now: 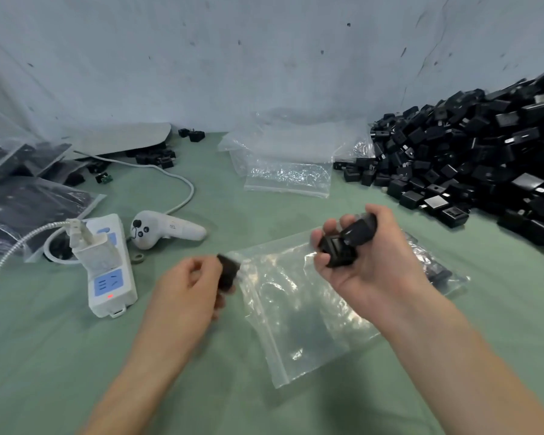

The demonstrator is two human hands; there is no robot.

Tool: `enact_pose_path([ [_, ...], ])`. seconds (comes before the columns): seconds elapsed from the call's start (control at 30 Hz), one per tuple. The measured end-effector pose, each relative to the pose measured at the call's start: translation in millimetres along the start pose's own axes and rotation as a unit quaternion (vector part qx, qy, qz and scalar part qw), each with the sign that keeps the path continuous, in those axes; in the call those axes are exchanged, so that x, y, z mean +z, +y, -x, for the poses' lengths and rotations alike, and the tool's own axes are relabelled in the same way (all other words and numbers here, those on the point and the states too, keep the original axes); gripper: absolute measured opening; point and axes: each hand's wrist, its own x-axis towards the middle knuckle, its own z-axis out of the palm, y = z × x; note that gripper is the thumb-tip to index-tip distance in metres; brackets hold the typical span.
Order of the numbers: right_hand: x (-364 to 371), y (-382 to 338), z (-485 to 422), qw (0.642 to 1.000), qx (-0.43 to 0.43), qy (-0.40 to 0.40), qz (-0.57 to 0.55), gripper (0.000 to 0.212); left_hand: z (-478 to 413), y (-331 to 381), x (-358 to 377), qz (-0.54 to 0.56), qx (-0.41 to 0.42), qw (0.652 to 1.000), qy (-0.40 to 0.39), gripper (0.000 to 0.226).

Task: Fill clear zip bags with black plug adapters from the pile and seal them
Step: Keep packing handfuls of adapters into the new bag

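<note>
Weight is slight here: the small black plastic plug adapter (228, 273) is a hard, light block with smooth sides and metal prongs. I judge it is best gripped across two flat faces, with the prongs kept off the film. The clear zip bag (305, 309) is thin, limp and slippery. Its mouth will not stand open unaided, so the lip beside the zip strip is the place to hold.

My left hand (186, 287) pinches that adapter between thumb and fingers, right at the bag's left edge, where the mouth seems to be. Blur hides whether it also holds the lip. My right hand (368, 265), palm up, is curled round two or three more adapters (343, 246) above the bag's far edge.

The bag lies flat on the green-covered table (76, 356), towards its near edge. Dark shapes show at the bag's right end, though I cannot tell if they are inside or beneath it. The pile of black adapters (484, 158) fills the far right corner, nearer my right hand.
</note>
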Motion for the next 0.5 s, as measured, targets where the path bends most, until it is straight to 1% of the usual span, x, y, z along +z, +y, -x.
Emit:
enact_pose_path([
  [0.03,-3.5,-4.9,-1.8,1.000,-0.005,0.008,0.002,0.033,-4.2,-6.0,-3.8,-0.015,-0.051,0.999,-0.011,0.020],
  [0.07,-7.2,-9.8,-3.5,1.000,-0.010,0.015,0.004,0.032,-6.3,-10.7,-6.7,-0.022,-0.082,0.996,-0.021,0.020],
  [0.17,-17.0,-23.6,-7.8,0.999,-0.025,0.029,-0.002,0.031,-4.5,-15.7,-7.8,0.012,-0.122,0.990,-0.071,0.024],
  [0.23,-22.6,-30.0,-10.2,0.999,-0.032,0.034,-0.007,0.032,-0.7,-14.9,-3.6,0.074,-0.154,0.977,-0.124,0.029],
  [0.33,-28.2,-35.4,-12.8,0.999,-0.038,0.035,-0.011,0.035,5.8,-11.3,3.3,0.178,-0.181,0.946,-0.201,0.030],
  [0.37,-29.5,-36.4,-13.4,0.999,-0.040,0.036,-0.011,0.036,8.1,-10.0,6.3,0.193,-0.174,0.941,-0.215,0.029],
  [0.4,-30.7,-37.4,-14.1,0.998,-0.042,0.037,-0.011,0.037,10.3,-9.8,10.6,0.191,-0.156,0.944,-0.218,0.028],
  [0.43,-32.1,-38.4,-14.8,0.998,-0.044,0.039,-0.012,0.037,12.6,-10.9,15.9,0.152,-0.124,0.958,-0.207,0.026],
  [0.47,-33.6,-39.6,-15.4,0.998,-0.045,0.042,-0.013,0.037,14.6,-13.3,21.3,0.075,-0.074,0.978,-0.183,0.024],
  [0.5,-35.2,-40.9,-16.0,0.998,-0.047,0.044,-0.014,0.036,16.1,-17.1,25.7,-0.021,-0.006,0.989,-0.147,0.023],
])
